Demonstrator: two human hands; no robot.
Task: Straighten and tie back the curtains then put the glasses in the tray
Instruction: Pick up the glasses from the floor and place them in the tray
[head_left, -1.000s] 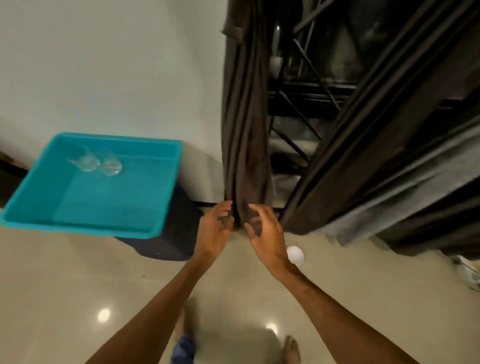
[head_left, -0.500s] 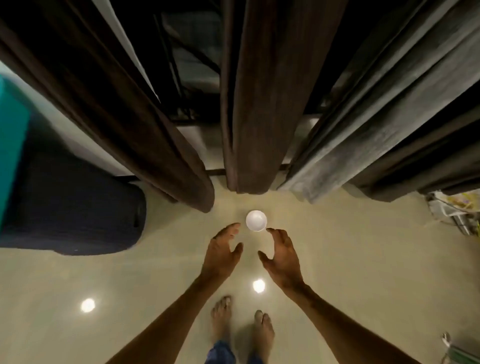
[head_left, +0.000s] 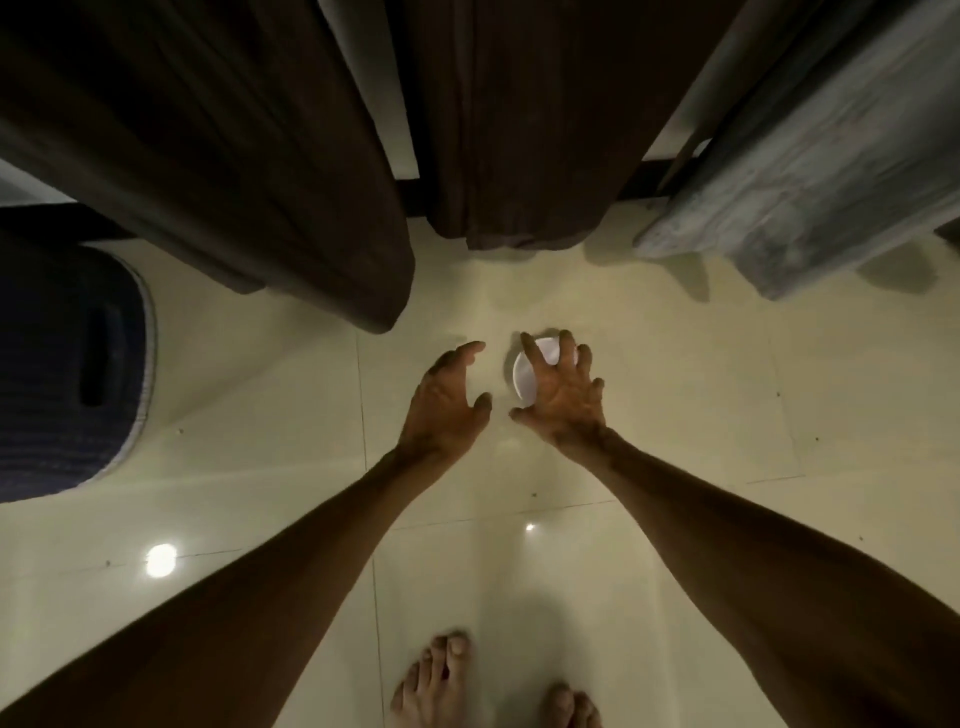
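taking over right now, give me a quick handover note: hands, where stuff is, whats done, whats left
Left hand: open, holds nothing, beside the glass.
Right hand: fingers arched over the white glass, which stands on the floor. I cannot tell if it grips yet.
Curtains: left brown curtain, middle brown curtain and grey curtain hang with their hems near the floor. Any tie-back is out of view.
Tray: not in view.
Done: nothing can be confirmed from this view.
Left: grip the glass, lift it, carry it to the tray.
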